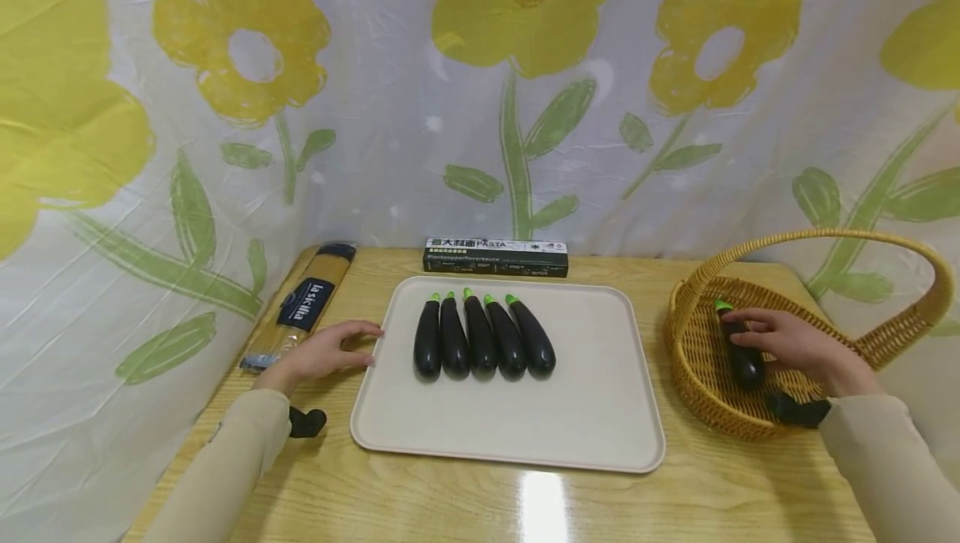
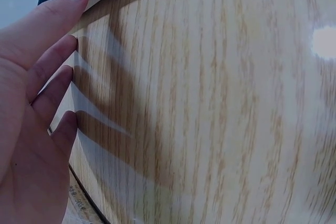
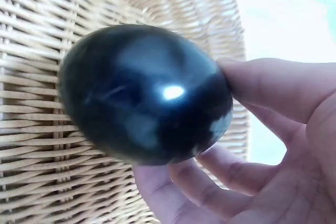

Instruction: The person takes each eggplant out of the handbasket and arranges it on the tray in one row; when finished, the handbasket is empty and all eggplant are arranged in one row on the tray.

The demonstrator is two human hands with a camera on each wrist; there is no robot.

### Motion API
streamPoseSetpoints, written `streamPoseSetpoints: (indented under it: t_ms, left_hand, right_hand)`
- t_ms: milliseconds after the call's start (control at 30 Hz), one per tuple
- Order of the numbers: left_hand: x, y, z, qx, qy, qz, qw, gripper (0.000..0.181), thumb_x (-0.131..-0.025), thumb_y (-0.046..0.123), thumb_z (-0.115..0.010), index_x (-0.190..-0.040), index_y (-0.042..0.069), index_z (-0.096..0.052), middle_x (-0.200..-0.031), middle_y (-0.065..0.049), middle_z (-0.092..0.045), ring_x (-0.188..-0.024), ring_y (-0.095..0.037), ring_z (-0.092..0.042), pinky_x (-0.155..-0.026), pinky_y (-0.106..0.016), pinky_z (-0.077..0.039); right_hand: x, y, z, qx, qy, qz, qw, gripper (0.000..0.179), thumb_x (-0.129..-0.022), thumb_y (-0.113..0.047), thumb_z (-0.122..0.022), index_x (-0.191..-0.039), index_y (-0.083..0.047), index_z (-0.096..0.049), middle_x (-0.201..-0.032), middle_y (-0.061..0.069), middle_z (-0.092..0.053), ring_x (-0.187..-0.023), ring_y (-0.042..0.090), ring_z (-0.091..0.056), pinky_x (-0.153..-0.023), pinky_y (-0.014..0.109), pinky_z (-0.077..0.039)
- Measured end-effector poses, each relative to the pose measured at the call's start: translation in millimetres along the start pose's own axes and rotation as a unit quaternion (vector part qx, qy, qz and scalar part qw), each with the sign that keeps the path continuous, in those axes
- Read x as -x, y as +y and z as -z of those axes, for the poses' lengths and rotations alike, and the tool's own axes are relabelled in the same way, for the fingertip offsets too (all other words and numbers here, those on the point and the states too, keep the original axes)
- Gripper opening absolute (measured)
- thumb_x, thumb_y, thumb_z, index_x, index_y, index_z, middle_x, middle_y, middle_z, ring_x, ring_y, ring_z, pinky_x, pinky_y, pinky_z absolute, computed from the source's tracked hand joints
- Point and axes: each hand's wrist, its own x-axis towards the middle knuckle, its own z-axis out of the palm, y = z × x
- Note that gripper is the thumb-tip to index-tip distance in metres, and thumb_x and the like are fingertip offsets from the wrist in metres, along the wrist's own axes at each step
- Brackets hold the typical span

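Observation:
My right hand grips a dark eggplant with a green cap, inside the wicker basket on the right. In the right wrist view the thumb and fingers lie around the glossy eggplant, its rounded end toward the camera. Several similar eggplants lie side by side on the left half of a pale tray, green caps pointing away. At the tray's left edge is my left hand, its fingers loosely extended and holding nothing; the left wrist view shows this hand just above the wood.
A pasta bag lies on the wooden table, left of the tray. Behind the tray stands a dark pasta box. The basket's tall handle arches over it. A flower-printed curtain hangs behind the table.

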Motion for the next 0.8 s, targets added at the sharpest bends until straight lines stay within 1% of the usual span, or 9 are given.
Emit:
streamPoseSetpoints:
  t_ms: [67,233,333,400,467,567,700,733,800]
  left_hand:
    - [-0.2,0.3,0.0,-0.002,0.000,0.000,1.0000,0.046,-0.089,0.017,-0.073,-0.131,0.004,-0.058,-0.142,-0.020,-0.049,-0.137,-0.043,-0.036,-0.112,-0.059,-0.027]
    - [-0.7,0.9,-0.6,-0.002,0.001,0.002,1.0000,0.046,-0.089,0.018,-0.073,-0.131,0.004,-0.058,-0.142,-0.020,-0.049,-0.137,-0.043,-0.036,-0.112,-0.059,-0.027]
    - [-1.1,0.8,-1.4,-0.004,0.000,0.001,1.0000,0.046,-0.090,0.018,-0.072,-0.131,0.004,-0.058,-0.141,-0.021,-0.049,-0.136,-0.043,-0.036,-0.112,-0.060,-0.027]
    - [-1.3,0.4,-1.5,-0.005,-0.001,0.001,1.0000,0.046,-0.090,0.018,-0.072,-0.131,0.004,-0.058,-0.141,-0.021,-0.049,-0.136,-0.043,-0.036,-0.111,-0.060,-0.027]
    - [-1.2,-0.8,-1.4,-0.006,-0.002,0.002,1.0000,0.046,-0.090,0.019,-0.072,-0.131,0.005,-0.059,-0.141,-0.021,-0.049,-0.136,-0.043,-0.035,-0.111,-0.060,-0.027]
    - [-1.0,-1.3,-1.4,-0.003,-0.003,0.003,1.0000,0.046,-0.090,0.019,-0.072,-0.131,0.005,-0.059,-0.142,-0.020,-0.049,-0.137,-0.043,-0.035,-0.112,-0.060,-0.027]
    - [0.7,1.5,-1.1,-0.006,-0.001,-0.006,1.0000,0.045,-0.090,0.018,-0.072,-0.131,0.004,-0.058,-0.141,-0.021,-0.049,-0.136,-0.044,-0.036,-0.111,-0.060,-0.028]
    - [1.1,2.4,-0.9,-0.006,-0.001,-0.009,0.9999,0.045,-0.090,0.018,-0.072,-0.131,0.003,-0.058,-0.141,-0.022,-0.050,-0.136,-0.044,-0.036,-0.111,-0.060,-0.028]
    - [2.0,4.3,-0.5,-0.007,0.000,-0.013,0.9999,0.045,-0.090,0.018,-0.072,-0.130,0.003,-0.058,-0.140,-0.022,-0.050,-0.135,-0.045,-0.037,-0.110,-0.061,-0.028]
  right_hand:
    - [6.4,-3,-1,0.018,0.011,0.013,0.9997,0.059,-0.103,-0.028,-0.051,-0.146,0.008,-0.032,-0.144,0.047,-0.017,-0.132,0.060,-0.025,-0.082,0.048,-0.057]
    - [24.4,-11,-4,0.044,0.037,0.042,0.9975,0.055,-0.104,-0.030,-0.049,-0.146,0.003,-0.037,-0.142,0.039,-0.035,-0.124,0.052,-0.043,-0.079,0.048,-0.057]
    - [35.5,-19,-8,0.058,0.052,0.060,0.9952,0.053,-0.104,-0.031,-0.048,-0.146,0.001,-0.040,-0.141,0.033,-0.041,-0.118,0.038,-0.053,-0.078,0.046,-0.057]
    - [43.5,-25,-13,0.069,0.067,0.065,0.9932,0.052,-0.104,-0.034,-0.049,-0.144,-0.002,-0.044,-0.140,0.030,-0.044,-0.112,0.025,-0.057,-0.075,0.040,-0.056]
    - [50.8,-31,-18,0.076,0.082,0.067,0.9915,0.050,-0.103,-0.035,-0.051,-0.142,-0.005,-0.047,-0.140,0.027,-0.046,-0.107,0.017,-0.058,-0.074,0.034,-0.055]
    - [60.4,-39,-27,0.082,0.100,0.071,0.9891,0.047,-0.101,-0.035,-0.055,-0.138,-0.008,-0.051,-0.140,0.024,-0.046,-0.103,0.019,-0.061,-0.070,0.028,-0.052]
    - [69.5,-46,-38,0.101,0.123,0.083,0.9838,0.043,-0.099,-0.034,-0.059,-0.135,-0.011,-0.054,-0.140,0.024,-0.047,-0.105,0.036,-0.062,-0.065,0.027,-0.050]
    - [71.6,-47,-41,0.105,0.131,0.082,0.9824,0.044,-0.098,-0.034,-0.060,-0.136,-0.012,-0.054,-0.139,0.023,-0.048,-0.104,0.035,-0.062,-0.063,0.028,-0.050]
    - [75.4,-50,-46,0.116,0.145,0.082,0.9791,0.044,-0.098,-0.035,-0.060,-0.136,-0.014,-0.054,-0.138,0.023,-0.050,-0.107,0.041,-0.059,-0.061,0.028,-0.050]
